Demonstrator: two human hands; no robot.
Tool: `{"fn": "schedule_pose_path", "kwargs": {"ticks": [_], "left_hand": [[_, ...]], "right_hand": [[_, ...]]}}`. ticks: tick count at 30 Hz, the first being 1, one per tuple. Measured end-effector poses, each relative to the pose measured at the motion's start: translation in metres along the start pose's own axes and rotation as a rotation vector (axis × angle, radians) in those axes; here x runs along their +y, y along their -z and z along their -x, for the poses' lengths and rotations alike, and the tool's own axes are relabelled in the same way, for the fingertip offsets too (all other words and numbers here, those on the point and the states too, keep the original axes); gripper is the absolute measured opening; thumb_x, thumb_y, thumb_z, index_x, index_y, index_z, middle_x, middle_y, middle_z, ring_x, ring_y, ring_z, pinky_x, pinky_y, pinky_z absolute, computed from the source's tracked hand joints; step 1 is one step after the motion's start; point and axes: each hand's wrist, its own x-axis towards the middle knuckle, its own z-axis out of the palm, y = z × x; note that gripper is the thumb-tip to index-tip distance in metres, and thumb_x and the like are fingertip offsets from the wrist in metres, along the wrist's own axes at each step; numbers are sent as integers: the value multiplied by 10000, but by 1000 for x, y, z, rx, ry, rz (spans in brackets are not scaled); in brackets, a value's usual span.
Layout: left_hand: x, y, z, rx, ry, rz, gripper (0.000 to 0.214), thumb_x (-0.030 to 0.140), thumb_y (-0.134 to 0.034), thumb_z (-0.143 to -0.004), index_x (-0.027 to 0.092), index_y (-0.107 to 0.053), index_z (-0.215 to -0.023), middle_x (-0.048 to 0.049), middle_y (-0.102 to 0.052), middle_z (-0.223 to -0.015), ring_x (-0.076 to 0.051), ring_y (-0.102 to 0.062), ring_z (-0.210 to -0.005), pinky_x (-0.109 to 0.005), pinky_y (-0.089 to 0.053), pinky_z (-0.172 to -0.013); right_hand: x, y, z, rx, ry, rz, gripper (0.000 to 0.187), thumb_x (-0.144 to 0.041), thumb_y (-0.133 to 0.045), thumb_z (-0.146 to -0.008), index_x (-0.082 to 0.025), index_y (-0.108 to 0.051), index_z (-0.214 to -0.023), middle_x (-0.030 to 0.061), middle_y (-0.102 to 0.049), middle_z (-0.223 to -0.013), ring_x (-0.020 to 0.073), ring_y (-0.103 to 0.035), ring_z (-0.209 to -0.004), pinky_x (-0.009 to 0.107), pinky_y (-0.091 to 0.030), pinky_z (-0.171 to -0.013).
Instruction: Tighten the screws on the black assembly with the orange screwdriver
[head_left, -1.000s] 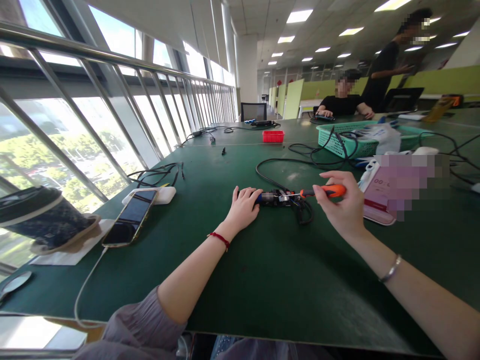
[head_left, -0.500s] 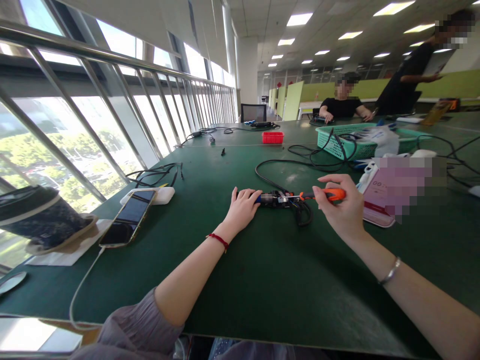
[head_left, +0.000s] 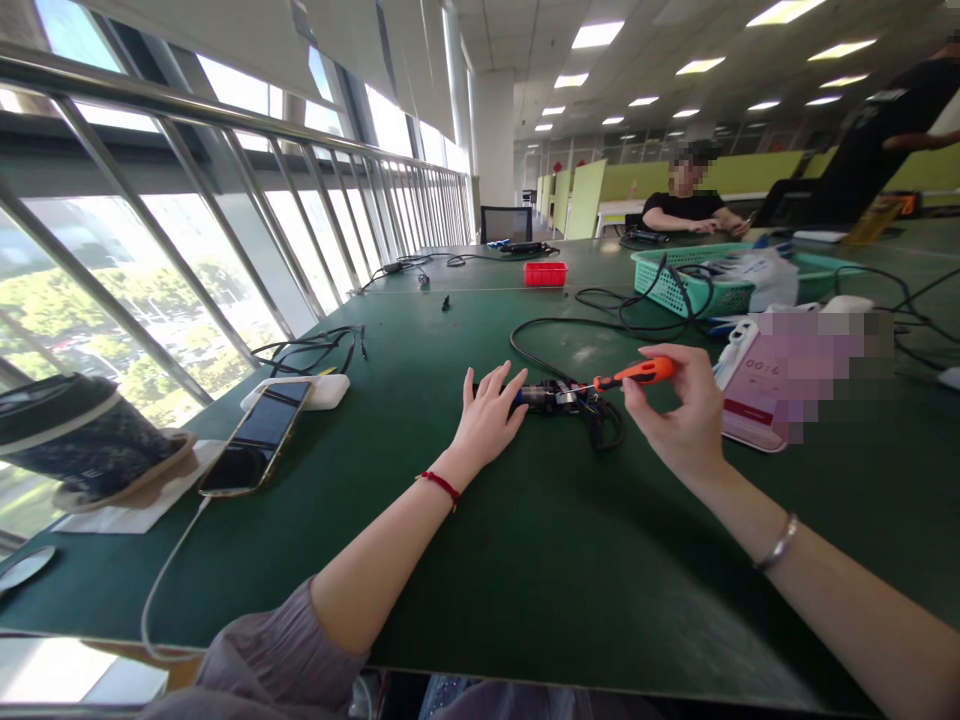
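Note:
My right hand (head_left: pixel 682 410) pinches the orange and black handle of a screwdriver (head_left: pixel 637 374). The screwdriver slants down to the left, its shaft over the exposed inner parts of a dark, tube-shaped corded device (head_left: pixel 541 397). Whether the tip touches a screw is too small to tell. Over the blue left end of this device lies my left hand (head_left: pixel 489 412), its fingers spread and partly covering it. A black cord (head_left: pixel 606 425) loops at the device's right end.
Right of my right hand a pink-screened phone (head_left: pixel 757 395) leans, partly blurred. Behind it stand a green basket (head_left: pixel 667 285) with bags and cables, and a red tray (head_left: pixel 545 274). A phone (head_left: pixel 259 440) lies left beside a fabric-like container (head_left: pixel 90 440). A person (head_left: pixel 690 205) sits across the table.
The screwdriver handle has tipped up and shifted slightly left in my right hand. My left fingers have lifted and spread wider. The standing person in the background has moved right.

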Motion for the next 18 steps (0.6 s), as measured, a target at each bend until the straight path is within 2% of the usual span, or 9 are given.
{"fn": "schedule_pose_path", "kwargs": {"ticks": [2, 4, 7, 10, 14, 15, 17, 18], "left_hand": [[10, 5, -1, 36, -60, 58, 472, 300, -397, -974, 217, -365, -1438, -86, -387, -1510, -208, -364, -1388, -476, -138, -1213], [25, 11, -3, 59, -119, 139, 480, 292, -377, -981, 236, -328, -1455, -56, -407, -1501, -176, -381, -1380, -411, -206, -1206], [49, 17, -7, 63, -212, 247, 491, 286, -386, -978, 257, -307, -1462, -37, -444, -1477, -177, -424, -1353, -397, -269, -1186], [70, 19, -14, 117, -272, 341, 489, 239, -427, -961, 245, -339, -1442, -41, -502, -1426, -177, -478, -1302, -382, -319, -1163], [83, 20, -20, 147, -265, 391, 364, 171, -484, -928, 203, -518, -1288, -58, -654, -1204, -192, -605, -1113, -360, -459, -1039], [83, 20, -20, 151, -253, 396, 335, 167, -489, -927, 197, -542, -1256, -60, -671, -1161, -195, -620, -1078, -355, -486, -1001], [82, 21, -21, 167, -240, 397, 299, 174, -502, -929, 195, -565, -1220, -58, -684, -1125, -200, -632, -1054, -348, -510, -959], [81, 21, -21, 178, -237, 396, 289, 182, -511, -929, 199, -569, -1212, -54, -687, -1122, -201, -635, -1051, -347, -512, -954]], "right_hand": [[-2, 0, -1, -3, 15, 2, 302, -249, -653, -770, -240, -555, -1056, 37, -594, -918, 178, -618, -754, 326, -554, -658], [-4, 0, -1, -10, 7, 37, 279, -263, -669, -764, -240, -560, -1020, 17, -583, -850, 153, -583, -657, 300, -530, -585], [-6, -1, 0, -18, 14, 53, 277, -266, -681, -758, -240, -561, -1006, -4, -576, -805, 130, -556, -594, 287, -512, -565], [-7, -4, 3, 11, 47, 28, 335, -251, -677, -750, -232, -551, -1059, 25, -603, -901, 157, -605, -705, 312, -542, -651], [-11, -4, 1, -31, 88, 56, 323, -314, -664, -760, -229, -548, -1050, 50, -606, -960, 195, -617, -836, 343, -550, -699], [-10, -1, -1, -46, 99, 67, 322, -341, -660, -764, -228, -547, -1044, 53, -603, -957, 207, -614, -868, 356, -547, -718], [-2, 11, -7, -67, 145, 91, 310, -400, -626, -781, -222, -553, -1024, 75, -595, -995, 256, -580, -1003, 440, -512, -859], [6, 20, -9, 23, 97, 124, 323, -392, -607, -798, -217, -535, -1059, 88, -575, -1036, 276, -545, -1075, 483, -472, -926]]}}
